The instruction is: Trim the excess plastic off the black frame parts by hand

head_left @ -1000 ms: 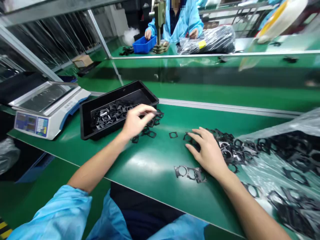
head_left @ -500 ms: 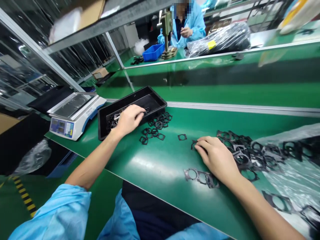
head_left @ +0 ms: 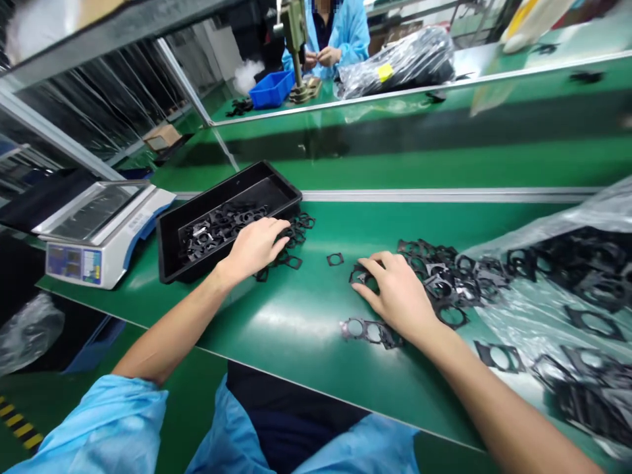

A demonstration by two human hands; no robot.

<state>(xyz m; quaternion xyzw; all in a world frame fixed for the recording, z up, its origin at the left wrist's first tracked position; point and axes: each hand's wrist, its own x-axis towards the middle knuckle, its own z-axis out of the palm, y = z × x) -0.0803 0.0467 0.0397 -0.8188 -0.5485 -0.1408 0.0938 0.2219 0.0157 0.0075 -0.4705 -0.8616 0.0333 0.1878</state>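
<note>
My left hand is over the table at the front right side of a black tray. Its thumb and fingers are apart, with no part visible in them. Beneath and beyond the fingertips lies a small pile of thin black square frames with round holes, partly hidden by the hand. Many similar black frames lie inside the tray. On the right, my right hand has thumb and fingers spread around one black frame on the table, partly covered by the fingers. A single frame lies between the hands.
A larger heap of frames spreads right toward a clear plastic bag. A short row of frames lies near my right wrist. At left stands a weighing scale. Across the bench, a person sits behind a press.
My left hand has moved from above the tray to the pile beside it, and its fingers have opened. My right thumb and fingers have spread wider around a frame. The view has shifted right.
</note>
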